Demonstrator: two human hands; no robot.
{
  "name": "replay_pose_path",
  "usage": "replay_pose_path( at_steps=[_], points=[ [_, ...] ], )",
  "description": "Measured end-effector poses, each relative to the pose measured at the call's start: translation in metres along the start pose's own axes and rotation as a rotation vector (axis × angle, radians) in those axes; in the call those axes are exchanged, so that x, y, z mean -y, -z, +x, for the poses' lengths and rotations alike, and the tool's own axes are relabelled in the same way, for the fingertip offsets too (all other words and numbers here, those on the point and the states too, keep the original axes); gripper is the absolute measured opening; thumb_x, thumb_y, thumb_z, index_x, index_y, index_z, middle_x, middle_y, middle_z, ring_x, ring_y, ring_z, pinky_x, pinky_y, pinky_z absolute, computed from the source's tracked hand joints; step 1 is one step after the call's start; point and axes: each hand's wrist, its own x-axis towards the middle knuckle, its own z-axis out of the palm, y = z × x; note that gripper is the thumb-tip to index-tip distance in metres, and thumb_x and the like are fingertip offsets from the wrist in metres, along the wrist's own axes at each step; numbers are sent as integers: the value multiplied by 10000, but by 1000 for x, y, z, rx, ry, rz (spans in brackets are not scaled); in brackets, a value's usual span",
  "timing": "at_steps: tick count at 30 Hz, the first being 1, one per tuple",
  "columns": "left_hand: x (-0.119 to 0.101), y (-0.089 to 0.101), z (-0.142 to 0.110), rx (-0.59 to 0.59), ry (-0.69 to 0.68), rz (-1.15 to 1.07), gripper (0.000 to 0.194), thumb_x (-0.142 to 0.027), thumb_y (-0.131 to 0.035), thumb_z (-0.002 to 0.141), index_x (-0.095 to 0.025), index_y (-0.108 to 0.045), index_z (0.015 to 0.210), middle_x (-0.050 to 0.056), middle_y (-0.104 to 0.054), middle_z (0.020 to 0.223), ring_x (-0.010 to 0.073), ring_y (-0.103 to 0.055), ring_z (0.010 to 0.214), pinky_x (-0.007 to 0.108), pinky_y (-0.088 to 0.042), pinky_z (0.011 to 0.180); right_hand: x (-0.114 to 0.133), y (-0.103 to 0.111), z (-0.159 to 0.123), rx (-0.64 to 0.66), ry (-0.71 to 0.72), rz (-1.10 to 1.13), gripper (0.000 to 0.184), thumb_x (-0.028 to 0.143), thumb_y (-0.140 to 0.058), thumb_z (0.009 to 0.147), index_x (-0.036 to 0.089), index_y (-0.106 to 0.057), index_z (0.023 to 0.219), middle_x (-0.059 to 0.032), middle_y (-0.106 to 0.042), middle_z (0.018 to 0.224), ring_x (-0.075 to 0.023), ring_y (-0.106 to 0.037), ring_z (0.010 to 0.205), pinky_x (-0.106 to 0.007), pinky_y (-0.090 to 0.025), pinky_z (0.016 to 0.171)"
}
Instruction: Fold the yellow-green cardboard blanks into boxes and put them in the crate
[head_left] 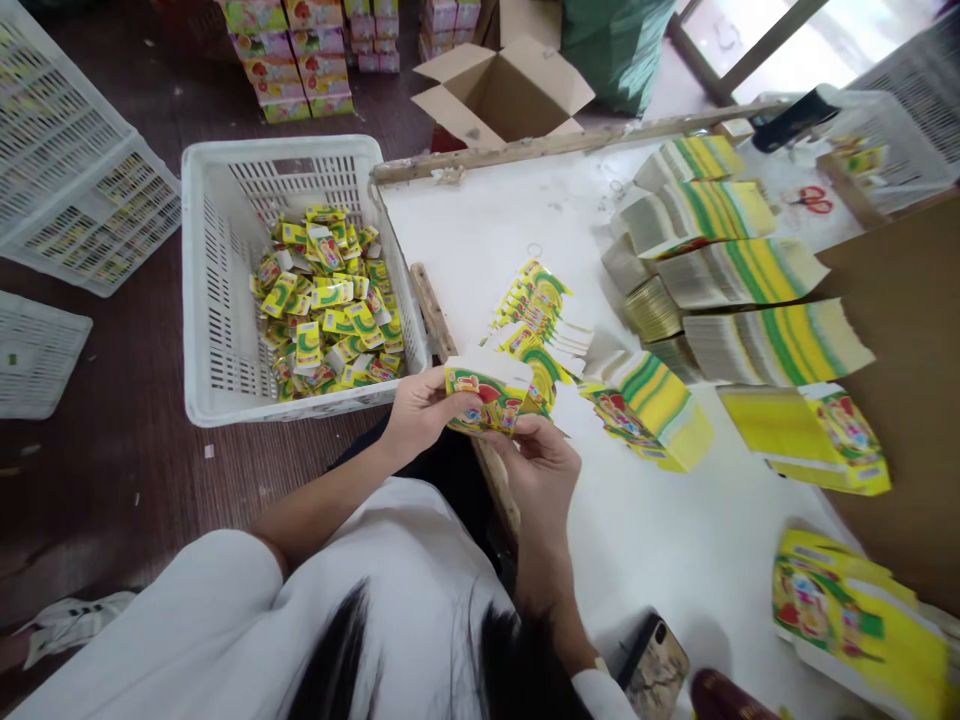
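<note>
Both my hands grip one small yellow printed carton [491, 395] in front of my body, over the table's near edge. My left hand [421, 415] pinches its left end, thumb on the printed face. At the lower right edge, the fingers of my right hand [541, 465] are closed on it. White inner flaps show along the carton's top. Just beyond it lies a fanned row of yellow-green cartons [534, 300] on the white table [480, 220]. A stack of flat cartons [649, 405] stands to the right of my right hand.
Left of the table, a white plastic crate [195, 290] holds many small yellow cartons [330, 300]. Several stacks of flat cartons [742, 270] line the table's right side. A phone [652, 668] lies near me, red scissors [814, 200] farther off. An open cardboard box [517, 95] stands behind.
</note>
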Motion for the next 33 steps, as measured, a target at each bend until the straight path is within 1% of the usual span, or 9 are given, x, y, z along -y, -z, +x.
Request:
replay_pose_path(
  at_steps=[3,7,10,13,18,23,25,29,33],
  points=[
    [-10,7,-6,-39,-135,111,327,-495,-676,847,-223,-688,1028,67,-729,1050,225,-692,970,376,-563,870,5,12,6,-129,159,-149,67,244,-758,813,232,-706,854,-3,-717,782,-188,-679,718,-352,-571,665],
    [-46,15,-18,-148,-441,451,632,-600,-660,842,-298,-479,1366,117,-575,1358,293,-537,1302,488,-441,1105,15,26,16,-264,470,-457,154,168,-726,848,297,-742,931,-11,-746,885,-210,-700,817,-415,-561,800],
    [-64,12,-18,132,-449,770,870,-608,-786,716,-278,-414,1430,138,-534,1416,358,-468,1368,537,-367,1158,19,23,16,-132,567,-581,247,133,-669,886,358,-746,951,8,-748,887,-220,-692,879,-464,-521,912],
    [-54,7,-9,365,-270,950,833,-484,-804,741,-208,-410,1422,167,-573,1357,360,-561,1263,522,-447,1066,18,15,11,-32,604,-612,290,147,-683,883,405,-734,1006,13,-731,974,-243,-661,1031,-510,-443,1049],
    [-17,4,-4,343,-184,912,634,-406,-767,755,-192,-468,1272,125,-632,1222,297,-663,1063,406,-532,891,18,11,6,-217,327,-226,687,378,-706,878,318,-414,1497,-110,-425,1538,-340,-357,1470,-605,-311,1186],
    [-6,-4,-12,468,-373,845,612,-345,-692,813,-208,-404,1334,99,-620,1201,266,-655,1066,384,-534,890,20,11,4,237,-319,363,599,459,-599,929,269,-461,1480,-99,-529,1492,-298,-439,1438,-516,-400,1174],
    [-4,-4,-12,513,-452,857,650,-273,-653,832,-225,-349,1404,102,-591,1246,260,-627,1138,389,-523,934,18,10,5,357,-452,504,625,484,-668,878,270,-512,1443,-88,-571,1457,-301,-481,1405,-488,-443,1147],
    [0,-2,-12,468,-559,850,552,-245,-611,860,-230,-392,1366,95,-591,1185,243,-628,1117,368,-530,908,9,8,5,314,-424,527,687,561,-698,846,285,-501,1443,-88,-575,1459,-295,-532,1361,-500,-450,1137],
    [-2,-1,-12,469,-516,845,557,-275,-649,821,-225,-425,1328,94,-583,1168,246,-646,1039,358,-545,843,4,5,2,235,-280,463,767,601,-690,841,317,-409,1496,-81,-557,1480,-279,-511,1385,-524,-376,1191]
  ],
)
